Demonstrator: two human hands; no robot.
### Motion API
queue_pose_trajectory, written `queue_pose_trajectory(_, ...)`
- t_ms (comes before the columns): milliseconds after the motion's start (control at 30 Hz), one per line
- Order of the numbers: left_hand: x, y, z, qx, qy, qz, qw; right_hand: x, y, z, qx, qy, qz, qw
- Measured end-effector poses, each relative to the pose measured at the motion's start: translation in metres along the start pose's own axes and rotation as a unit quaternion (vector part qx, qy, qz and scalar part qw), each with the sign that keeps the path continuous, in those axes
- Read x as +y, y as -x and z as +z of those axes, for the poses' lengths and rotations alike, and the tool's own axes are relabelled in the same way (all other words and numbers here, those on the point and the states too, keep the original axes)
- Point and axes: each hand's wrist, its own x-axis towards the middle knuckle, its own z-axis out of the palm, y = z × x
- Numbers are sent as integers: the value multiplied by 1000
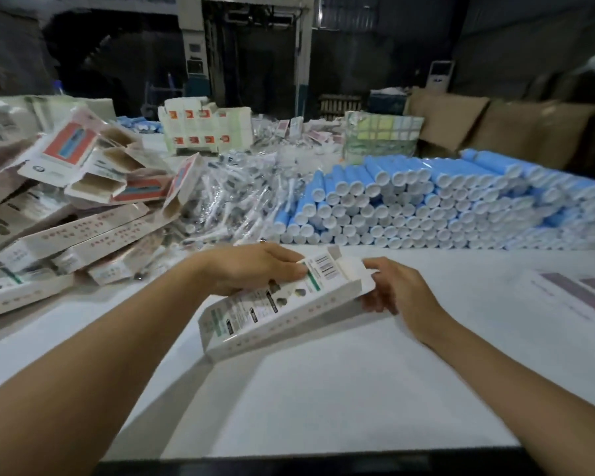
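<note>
Long white carton [275,314], printed face up, held tilted over the middle of the white table [323,407]. Its near end sits low and its far end is raised; whether the low corner touches the table cannot be told. The left hand [255,269] grips the carton's far long side, fingertips curled onto the face beside the barcode. The right hand [392,290] holds the raised end, fingers beneath it and thumb at the open end flap [356,271].

A loose pile of similar cartons [66,207] fills the table's left edge. Clear-wrapped items [241,194] lie heaped behind the hands. A stack of blue tubes with white caps [426,204] runs along the far side to the right edge. Flat printed sheets [581,297] lie at the right edge. Brown cardboard boxes [495,128] stand beyond the far right corner.
</note>
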Motion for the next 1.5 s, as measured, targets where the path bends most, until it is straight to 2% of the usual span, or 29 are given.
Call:
queue_pose_trajectory(67, 2, -23, 9, -11, -20, -4, 1000, -3, -1, -3, -6, -27, 25, 999)
queue_pose_trajectory(133, 4, -37, 18, -3, -48, -13, 999, -1, -4, -4, 11, 14, 40, 999)
queue_pose_trajectory(233, 9, -42, 26, 61, -160, 18, 985, 2, -9, -3, 47, 54, 60, 996)
queue_pose_trajectory(300, 10, -38, 32, 137, -299, 35, 944, 3, -12, -4, 64, 14, 66, 996)
queue_pose_trajectory(367, 8, -32, 44, 200, -430, 25, 880, 3, -14, -4, 70, -8, 68, 995)
queue_pose_trajectory(467, -1, -36, 64, 239, -541, 18, 806, 4, -15, -5, 74, -13, 70, 995)
queue_pose_trajectory(633, -10, -44, 78, 308, -584, 71, 747, 5, -14, -7, 90, -16, 68, 993)
queue_pose_trajectory(700, -13, -43, 83, 318, -585, 77, 742, 6, -14, -8, 95, 7, 65, 993)
queue_pose_trajectory(833, -19, -43, 90, 325, -591, 88, 733, 1, -17, -16, 131, 135, 61, 980)
queue_pose_trajectory(933, -23, -48, 91, 314, -601, 93, 729, -18, -33, -33, 171, 199, 11, 965)
queue_pose_trajectory(1067, -25, -53, 89, 315, -603, 94, 726, -69, -79, -72, 250, 322, -99, 908)
queue_pose_trajectory(1167, -22, -51, 90, 315, -604, 84, 728, -104, -132, -114, 295, 438, -118, 841)
queue_pose_trajectory(1267, -18, -49, 88, 303, -604, 81, 733, -122, -179, -154, 293, 571, -66, 764)
queue_pose_trajectory(1333, -21, -52, 86, 303, -610, 111, 724, -121, -197, -170, 274, 654, -13, 705)
queue_pose_trajectory(1433, -24, -58, 83, 313, -608, 132, 718, -107, -213, -178, 221, 721, 60, 654)
queue_pose_trajectory(1500, -21, -59, 82, 303, -609, 118, 724, -97, -220, -177, 200, 752, 114, 618)
